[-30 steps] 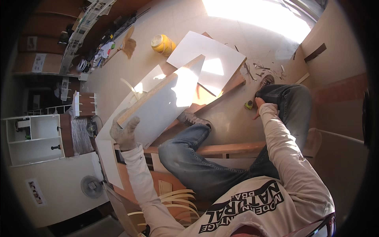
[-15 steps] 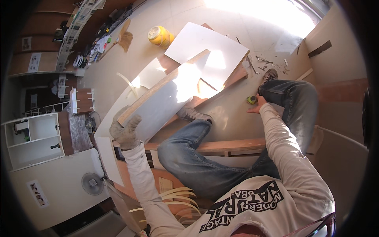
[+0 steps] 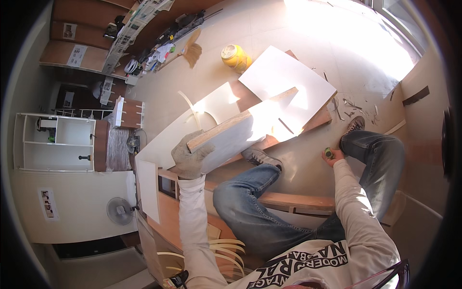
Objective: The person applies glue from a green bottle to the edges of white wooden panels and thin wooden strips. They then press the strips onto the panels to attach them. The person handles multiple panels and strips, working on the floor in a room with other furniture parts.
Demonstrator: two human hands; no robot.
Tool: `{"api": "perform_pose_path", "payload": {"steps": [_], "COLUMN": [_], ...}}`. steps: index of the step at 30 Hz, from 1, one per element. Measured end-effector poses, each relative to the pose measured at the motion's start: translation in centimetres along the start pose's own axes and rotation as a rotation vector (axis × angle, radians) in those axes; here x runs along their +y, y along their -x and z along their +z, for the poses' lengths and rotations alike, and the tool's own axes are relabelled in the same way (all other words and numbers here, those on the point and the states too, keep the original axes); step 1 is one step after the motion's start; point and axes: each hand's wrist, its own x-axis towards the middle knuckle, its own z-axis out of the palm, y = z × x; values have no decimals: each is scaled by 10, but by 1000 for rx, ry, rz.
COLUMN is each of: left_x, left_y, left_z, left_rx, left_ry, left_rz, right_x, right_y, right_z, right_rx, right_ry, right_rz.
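Head view: the gloved left hand (image 3: 188,159) is gripping the near end of the pale board (image 3: 228,144), thumb pressing its broad face, fingers bending behind its raw edge. Beyond the board's far end, a white panel (image 3: 275,68) is lying; right of the board, the bare right hand (image 3: 338,157) is holding a small green-and-black tool (image 3: 328,152) in curled fingers.

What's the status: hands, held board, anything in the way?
Left hand, gloved, gripping near end of held board. Right hand, bare, holding small green tool. Held board's far end overlaps white panel in view; contact unclear.
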Motion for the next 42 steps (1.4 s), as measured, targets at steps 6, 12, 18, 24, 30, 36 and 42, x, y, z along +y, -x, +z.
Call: {"api": "perform_pose_path", "payload": {"steps": [6, 12, 18, 24, 30, 36, 42], "left_x": [14, 4, 5, 6, -4, -3, -12], "left_y": [-2, -24, 7, 36, 63, 75, 74], "left_z": [-2, 39, 50, 43, 12, -3, -3], "left_rx": [-7, 53, 28, 207, 271, 276, 356], "left_ry": [22, -296, -411, -357, -221, -72, -183], "left_rz": [-200, -199, -33, 6, -185, -330, -238], "right_x": [34, 61, 107, 180, 268, 327, 348], "right_y": [36, 109, 323, 453, 484, 484, 495], "right_z": [30, 142, 252, 298, 317, 329, 333], "right_rx": [-31, -554, -1103, -1198, -1382, -1309, -1339], "right_ry": [-39, -28, 668, 963, 1085, 1360, 1421], "right_rz": [-28, -88, -453, -749, -990, -1208, -1151]}}
